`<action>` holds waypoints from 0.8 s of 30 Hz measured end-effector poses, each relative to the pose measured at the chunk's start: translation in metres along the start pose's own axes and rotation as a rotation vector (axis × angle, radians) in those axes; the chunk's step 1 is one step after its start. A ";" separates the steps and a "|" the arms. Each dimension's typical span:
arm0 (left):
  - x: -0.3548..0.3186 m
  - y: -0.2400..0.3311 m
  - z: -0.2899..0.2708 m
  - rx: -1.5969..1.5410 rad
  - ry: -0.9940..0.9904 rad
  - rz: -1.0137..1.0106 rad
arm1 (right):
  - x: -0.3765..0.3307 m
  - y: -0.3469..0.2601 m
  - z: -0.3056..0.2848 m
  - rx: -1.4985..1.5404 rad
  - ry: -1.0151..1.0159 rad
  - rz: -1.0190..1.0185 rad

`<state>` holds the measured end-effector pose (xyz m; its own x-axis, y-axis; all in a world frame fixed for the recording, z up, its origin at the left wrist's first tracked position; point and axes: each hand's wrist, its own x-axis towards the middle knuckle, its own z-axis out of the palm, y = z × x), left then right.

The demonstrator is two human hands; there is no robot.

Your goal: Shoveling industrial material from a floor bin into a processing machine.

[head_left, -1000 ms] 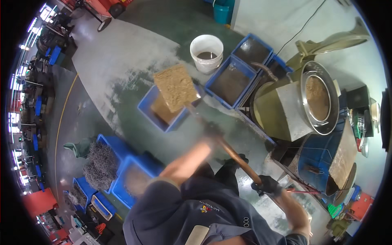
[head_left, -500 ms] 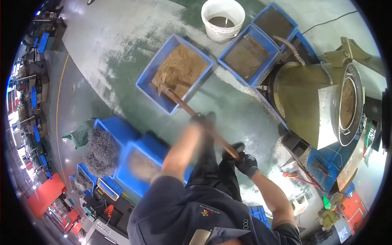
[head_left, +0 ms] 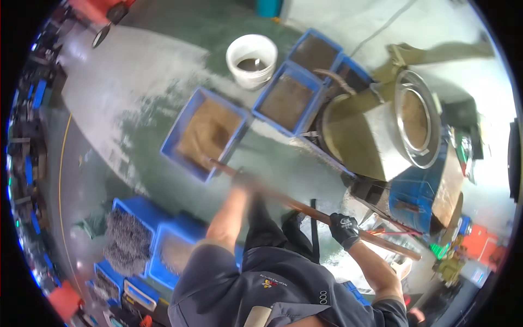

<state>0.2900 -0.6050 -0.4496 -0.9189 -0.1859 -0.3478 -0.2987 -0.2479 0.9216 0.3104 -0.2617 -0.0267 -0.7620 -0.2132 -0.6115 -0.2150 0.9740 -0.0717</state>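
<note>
A shovel with a long wooden handle slants from the blue bin of brown granules down to the lower right. My left hand, dark-gloved and smeared by motion, grips the handle close to the bin. Farther back, my right hand in a black glove is closed around it, and the handle's end sticks out past this hand. The shovel's blade is hard to make out against the brown granules, at the near side of the blue bin.
A white bucket with dark contents stands beyond the bin. Other filled blue bins adjoin a large olive drum machine at right. Left of my legs are blue bins, one heaped with grey metal shavings.
The handle has slid back to the lower right and now extends past my right hand. The blade has drawn toward the bin's near side. The whole view has shifted.
</note>
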 end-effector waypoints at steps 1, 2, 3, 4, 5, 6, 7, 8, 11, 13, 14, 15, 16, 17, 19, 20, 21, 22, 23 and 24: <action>-0.014 0.033 0.008 -0.345 0.057 -0.250 | -0.010 0.006 -0.004 -0.007 -0.016 0.022; -0.031 0.068 0.005 -0.672 0.128 -0.504 | -0.019 0.014 -0.009 -0.014 -0.024 0.025; -0.023 0.126 0.053 -0.982 0.193 -0.779 | -0.030 0.030 -0.004 -0.041 0.008 0.071; -0.028 0.127 0.033 -0.902 0.361 -0.605 | -0.035 0.035 -0.013 -0.027 0.047 0.047; -0.039 0.128 0.038 -0.770 0.247 -0.439 | -0.038 0.048 -0.020 0.080 0.051 -0.025; -0.047 0.140 0.051 -0.633 0.129 -0.285 | -0.046 0.064 -0.021 0.187 0.051 -0.089; -0.049 0.151 0.070 -0.618 0.111 -0.266 | -0.046 0.087 -0.008 0.167 0.010 -0.085; -0.058 0.175 0.117 -0.643 0.107 -0.249 | -0.051 0.112 0.003 0.193 -0.018 -0.038; -0.094 0.225 0.212 -0.747 0.069 -0.197 | -0.078 0.170 -0.003 0.192 0.072 -0.133; -0.131 0.262 0.302 -0.714 -0.030 -0.208 | -0.106 0.213 -0.017 0.695 -0.342 0.006; -0.157 0.291 0.346 -0.685 -0.107 -0.228 | -0.129 0.233 -0.017 0.720 -0.327 0.010; -0.182 0.319 0.378 -0.663 -0.120 -0.235 | -0.157 0.253 -0.013 0.796 -0.236 0.050; -0.207 0.347 0.407 -0.720 -0.217 -0.376 | -0.180 0.275 -0.006 0.860 -0.151 0.080; -0.221 0.360 0.438 -0.791 -0.321 -0.507 | -0.206 0.303 0.013 0.582 0.243 -0.060; -0.229 0.337 0.492 -0.858 -0.439 -0.511 | -0.250 0.351 0.033 0.276 0.565 -0.052; -0.235 0.337 0.523 -0.858 -0.499 -0.453 | -0.276 0.372 0.035 0.274 0.499 0.110; -0.239 0.341 0.559 -0.860 -0.513 -0.486 | -0.328 0.457 0.132 0.268 0.504 0.144; -0.244 0.341 0.597 -0.852 -0.534 -0.532 | -0.333 0.489 0.183 0.442 0.815 0.405; -0.237 0.331 0.608 -0.880 -0.494 -0.546 | -0.387 0.516 0.149 0.445 0.798 0.345; -0.230 0.319 0.633 -0.908 -0.481 -0.584 | -0.373 0.445 0.021 0.235 0.601 0.436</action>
<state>0.2432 -0.0394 0.0341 -0.7640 0.5089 -0.3967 -0.5919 -0.7975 0.1168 0.5118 0.2527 0.1526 -0.9628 0.2528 -0.0955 0.2638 0.9559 -0.1288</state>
